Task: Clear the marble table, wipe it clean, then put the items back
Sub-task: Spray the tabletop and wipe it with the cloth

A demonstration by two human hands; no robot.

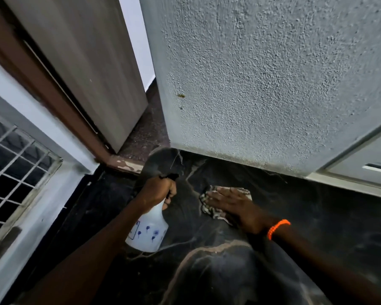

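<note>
The black marble table (pixel 317 216) with pale veins fills the lower half of the view. My left hand (pixel 156 190) is closed around the neck and trigger of a white spray bottle (pixel 147 232) with blue marks, held over the table's left part with its black nozzle pointing away from me. My right hand (pixel 231 203) lies flat, fingers together, pressing a patterned cloth (pixel 216 213) onto the marble near the wall. An orange bead bracelet (pixel 278 227) circles my right wrist. No other items show on the table.
A rough grey plastered wall (pixel 262 84) rises directly behind the table. A brown door frame (pixel 53 95) and a grey door stand at the left, with a barred window (pixel 13 168) lower left. A white window frame (pixel 361 164) runs along the right.
</note>
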